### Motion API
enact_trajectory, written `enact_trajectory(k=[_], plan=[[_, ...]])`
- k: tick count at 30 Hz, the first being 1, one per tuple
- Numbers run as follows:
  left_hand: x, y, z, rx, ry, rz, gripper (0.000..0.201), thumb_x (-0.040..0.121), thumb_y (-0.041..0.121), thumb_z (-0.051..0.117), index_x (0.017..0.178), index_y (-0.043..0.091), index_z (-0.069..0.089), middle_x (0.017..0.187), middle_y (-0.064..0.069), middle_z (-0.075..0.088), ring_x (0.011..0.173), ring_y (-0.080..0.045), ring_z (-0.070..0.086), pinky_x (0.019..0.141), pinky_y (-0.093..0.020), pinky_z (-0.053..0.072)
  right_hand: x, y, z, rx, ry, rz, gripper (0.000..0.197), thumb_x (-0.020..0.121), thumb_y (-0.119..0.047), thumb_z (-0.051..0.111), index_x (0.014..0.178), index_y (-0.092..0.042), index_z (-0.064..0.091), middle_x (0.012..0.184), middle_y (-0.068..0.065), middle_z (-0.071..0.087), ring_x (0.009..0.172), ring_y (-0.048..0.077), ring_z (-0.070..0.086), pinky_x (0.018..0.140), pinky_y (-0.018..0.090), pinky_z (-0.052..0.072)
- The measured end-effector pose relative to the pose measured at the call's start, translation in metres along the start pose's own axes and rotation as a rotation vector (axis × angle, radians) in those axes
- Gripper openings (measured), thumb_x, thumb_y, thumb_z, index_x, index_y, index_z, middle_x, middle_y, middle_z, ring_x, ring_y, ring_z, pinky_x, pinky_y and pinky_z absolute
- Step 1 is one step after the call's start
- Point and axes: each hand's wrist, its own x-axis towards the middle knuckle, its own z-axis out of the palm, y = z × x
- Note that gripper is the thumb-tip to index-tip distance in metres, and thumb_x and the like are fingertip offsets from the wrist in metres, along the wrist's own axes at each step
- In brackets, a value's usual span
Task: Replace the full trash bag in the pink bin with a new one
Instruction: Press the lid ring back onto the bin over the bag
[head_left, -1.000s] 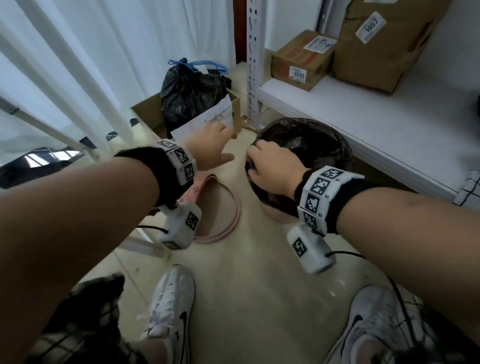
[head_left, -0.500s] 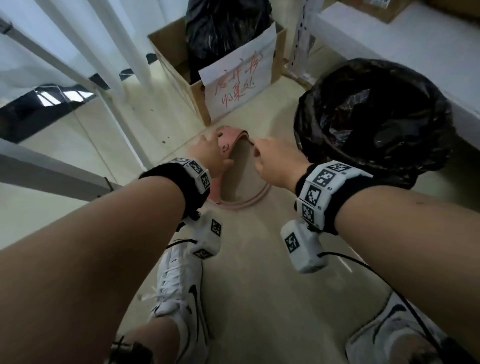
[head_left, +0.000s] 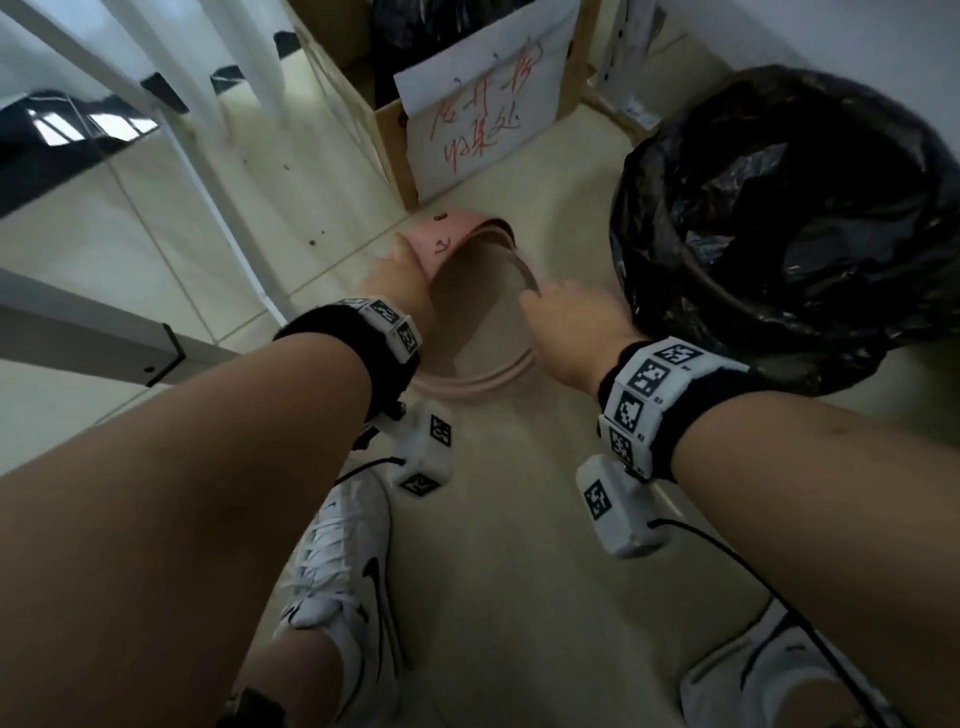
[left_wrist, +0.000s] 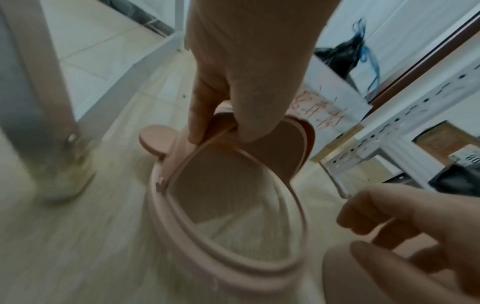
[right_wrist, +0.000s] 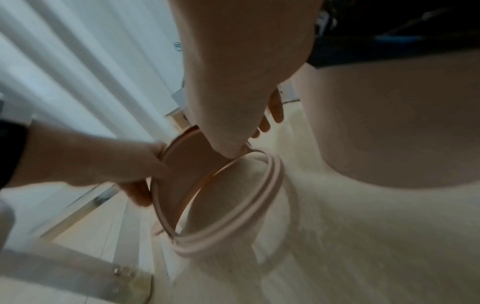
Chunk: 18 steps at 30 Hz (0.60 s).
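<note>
The left hand (head_left: 397, 280) pinched the pink plastic ring-shaped bin lid (head_left: 457, 244) on the pale tiled floor (head_left: 519, 519); the right hand (head_left: 566, 325) curled fingers onto its rim, beside the black-bagged pink bin (head_left: 779, 208).

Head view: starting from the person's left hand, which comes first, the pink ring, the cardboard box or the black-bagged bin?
1. pink ring: held by the left hand.
2. cardboard box: ahead of it on the floor.
3. black-bagged bin: off to the right.

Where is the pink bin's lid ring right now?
In the head view the pink lid ring lies on the floor, left of the bag-lined bin and just before the cardboard box, gripped by the left hand.
</note>
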Motion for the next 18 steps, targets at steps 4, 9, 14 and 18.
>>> enact_trajectory(k=[4, 9, 14, 18], plan=[[0.0, 0.0, -0.04, 0.153, 0.057, 0.134, 0.03, 0.097, 0.009, 0.041, 0.125, -0.002, 0.039, 0.123, -0.025, 0.055, 0.112, -0.039, 0.056, 0.081, -0.04, 0.041, -0.01, -0.004, -0.021, -0.101, 0.151, -0.079, 0.029, 0.092, -0.009, 0.04, 0.121, -0.009, 0.045, 0.125, 0.014, 0.051, 0.115, 0.031, 0.05, 0.084, 0.041, 0.044], [-0.028, 0.012, -0.093, 0.337, 0.075, 0.229, 0.036, 0.101, 0.016, 0.039, 0.132, -0.002, 0.041, 0.135, -0.02, 0.05, 0.123, -0.034, 0.05, 0.098, -0.036, 0.04, -0.03, -0.003, -0.068, -0.041, 0.266, -0.016, 0.025, 0.092, -0.012, 0.046, 0.117, -0.009, 0.046, 0.118, 0.013, 0.052, 0.108, 0.032, 0.052, 0.07, 0.037, 0.04], [-0.068, 0.034, -0.143, 0.318, 0.232, 0.315, 0.036, 0.094, 0.014, 0.048, 0.125, -0.002, 0.041, 0.118, -0.023, 0.059, 0.107, -0.038, 0.059, 0.073, -0.038, 0.04, -0.065, 0.006, -0.123, -0.002, 0.422, -0.026, 0.02, 0.092, -0.015, 0.043, 0.11, -0.009, 0.046, 0.112, 0.012, 0.052, 0.103, 0.031, 0.052, 0.066, 0.035, 0.035], [-0.118, 0.062, -0.181, 0.346, 0.383, 0.39, 0.036, 0.094, 0.01, 0.044, 0.127, -0.001, 0.038, 0.126, -0.024, 0.052, 0.114, -0.041, 0.054, 0.082, -0.042, 0.043, -0.1, 0.026, -0.16, 0.045, 0.499, 0.02, 0.026, 0.093, -0.019, 0.044, 0.117, -0.011, 0.043, 0.116, 0.012, 0.051, 0.107, 0.032, 0.051, 0.071, 0.037, 0.039]])
